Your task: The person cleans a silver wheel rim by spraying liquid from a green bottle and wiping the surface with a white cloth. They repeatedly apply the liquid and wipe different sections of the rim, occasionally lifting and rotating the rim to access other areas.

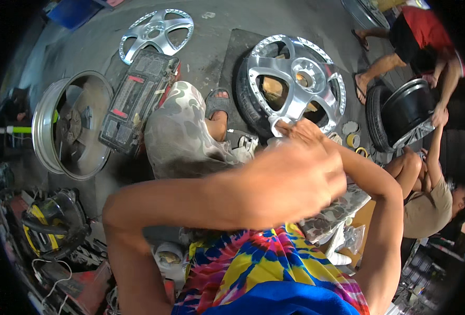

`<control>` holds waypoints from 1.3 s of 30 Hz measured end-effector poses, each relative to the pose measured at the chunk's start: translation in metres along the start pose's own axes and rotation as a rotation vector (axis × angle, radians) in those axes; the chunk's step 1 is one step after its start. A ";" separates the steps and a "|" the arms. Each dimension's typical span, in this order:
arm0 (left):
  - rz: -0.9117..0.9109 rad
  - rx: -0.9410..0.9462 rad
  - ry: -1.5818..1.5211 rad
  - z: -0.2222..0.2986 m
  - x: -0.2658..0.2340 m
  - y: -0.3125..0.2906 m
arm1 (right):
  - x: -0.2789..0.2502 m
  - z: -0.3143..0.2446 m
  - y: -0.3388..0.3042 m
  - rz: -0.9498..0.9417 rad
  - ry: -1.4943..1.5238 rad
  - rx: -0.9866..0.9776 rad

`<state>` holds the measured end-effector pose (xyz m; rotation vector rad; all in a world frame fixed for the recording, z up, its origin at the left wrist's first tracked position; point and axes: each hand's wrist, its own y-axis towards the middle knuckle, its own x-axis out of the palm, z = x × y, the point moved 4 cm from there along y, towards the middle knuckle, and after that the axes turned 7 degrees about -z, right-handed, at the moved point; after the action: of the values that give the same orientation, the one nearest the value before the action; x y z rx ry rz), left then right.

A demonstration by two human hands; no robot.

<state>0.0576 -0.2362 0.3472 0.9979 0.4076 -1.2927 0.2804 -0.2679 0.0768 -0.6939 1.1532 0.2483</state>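
"Nearest item?"
"Left hand point(308, 178), motion-blurred, fingers bent; pressed together or pinching, I cannot tell."
"Next, by size?"
"Silver spoked wheel point(296, 100), at the hands' twelve o'clock, with black tyre point(246, 100) showing from seven to ten. Black toolbox point(133, 100): wheel's nine o'clock."
"Right hand point(307, 131)?"
"Wheel's six o'clock, partly behind the left; finger closure hidden, cannot tell."
"Smaller?"
"White cloth-like piece point(276, 126) at its fingers, by the rim. Yellow tape roll point(353, 140): wheel's four o'clock."
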 end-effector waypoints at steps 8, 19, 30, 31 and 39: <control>0.262 0.282 -0.038 -0.016 0.090 0.000 | -0.024 0.082 0.128 -0.078 -0.059 0.030; 0.133 0.183 -0.131 -0.023 0.058 0.012 | -0.036 0.056 0.094 -0.091 0.094 -0.008; -0.102 0.098 -0.081 -0.015 0.065 0.017 | -0.028 0.099 0.135 0.008 0.011 0.084; -0.120 0.096 -0.044 -0.018 0.067 0.020 | -0.028 0.110 0.145 0.034 0.071 0.174; -0.088 0.028 -0.088 -0.029 0.077 -0.007 | -0.036 0.013 0.036 -0.171 0.202 0.076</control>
<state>0.0802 -0.2594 0.2717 0.9514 0.3700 -1.4197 0.2568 -0.2261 0.0985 -0.7579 1.2804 -0.0112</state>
